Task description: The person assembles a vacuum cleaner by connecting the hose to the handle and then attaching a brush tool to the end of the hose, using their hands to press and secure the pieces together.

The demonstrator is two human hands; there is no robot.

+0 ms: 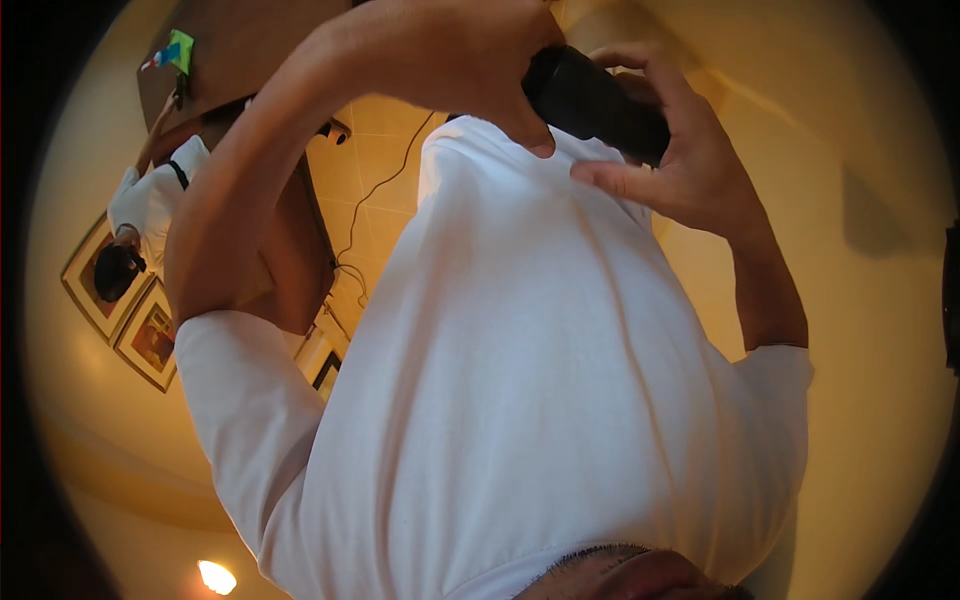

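A black cylindrical object (598,105) lies slantwise between my two hands, in front of my white shirt. My left hand (480,65) comes over from the upper left and holds its upper left end. The thumb of that hand points down beside it, and the other fingers are largely hidden. At the lower right end, my right hand (695,155) curls its fingers over the object, with the thumb stretched out below. The exact kind of object cannot be made out.
A brown table (250,50) stands at the upper left, with a green and blue package (178,52) on it. Another person in white (160,205) reaches toward that table. A dark cable (385,180) trails across the tiled floor. Framed pictures (148,335) and a lit lamp (216,577) are at the left.
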